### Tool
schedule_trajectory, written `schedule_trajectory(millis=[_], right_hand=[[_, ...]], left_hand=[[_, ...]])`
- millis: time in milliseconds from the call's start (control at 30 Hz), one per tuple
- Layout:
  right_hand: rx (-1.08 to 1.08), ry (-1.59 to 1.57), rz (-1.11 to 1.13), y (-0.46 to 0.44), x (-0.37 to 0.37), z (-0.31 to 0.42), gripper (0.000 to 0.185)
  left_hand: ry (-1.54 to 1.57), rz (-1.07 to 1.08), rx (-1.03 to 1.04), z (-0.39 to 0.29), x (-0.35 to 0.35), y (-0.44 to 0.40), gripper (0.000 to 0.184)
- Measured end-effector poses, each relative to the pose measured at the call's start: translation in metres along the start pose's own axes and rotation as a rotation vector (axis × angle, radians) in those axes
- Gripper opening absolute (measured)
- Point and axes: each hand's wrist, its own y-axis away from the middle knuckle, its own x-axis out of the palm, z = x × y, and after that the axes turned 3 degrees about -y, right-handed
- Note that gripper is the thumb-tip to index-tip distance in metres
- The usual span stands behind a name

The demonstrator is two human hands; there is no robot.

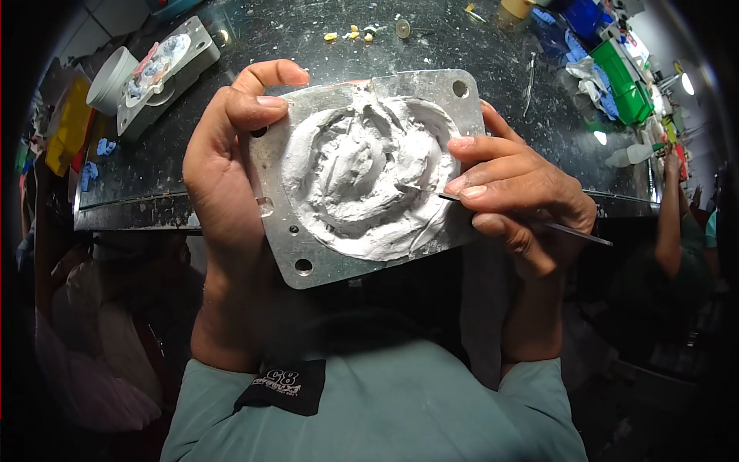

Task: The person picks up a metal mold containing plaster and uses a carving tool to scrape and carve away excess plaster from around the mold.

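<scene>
My left hand (223, 138) grips the left edge of a metal flask half (272, 177), thumb over its top left corner. White plaster (350, 173) fills the flask in a rough, ridged oval with a hollowed channel. In my right hand (531, 185) is a slim metal carving knife (573, 231), held between thumb and fingers. Its pointed blade reaches onto the plaster right of the middle. Some right fingers rest by the flask's right edge; others are hidden behind it. The flask is held tilted above the bench's front edge.
Another flask half (165, 73) with pink and grey material stands beside a white bowl (114, 77) at upper left. Small yellowish pieces (352, 34) and a thin metal instrument (530, 81) lie on the dark bench (462, 50). A green bin (627, 81) stands right. People sit at both sides.
</scene>
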Motion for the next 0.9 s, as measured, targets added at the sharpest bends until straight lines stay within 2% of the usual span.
schedule_trajectory(millis=[500,700,800,900], right_hand=[[-0.006,-0.046,0.036,-0.004,-0.003,-0.005,0.022],[-0.145,-0.118,-0.222,0.016,0.000,-0.017,0.023],[-0.124,-0.109,-0.422,0.032,0.022,-0.009,0.022],[-0.092,0.011,-0.442,0.047,0.040,-0.001,0.021]], left_hand=[[-0.015,0.038,0.018,0.002,-0.006,0.000,0.016],[-0.036,0.058,0.128,0.003,-0.001,0.004,0.016],[-0.026,0.065,0.142,0.002,0.003,0.004,0.015],[-0.007,0.089,0.171,0.002,0.004,0.006,0.016]])
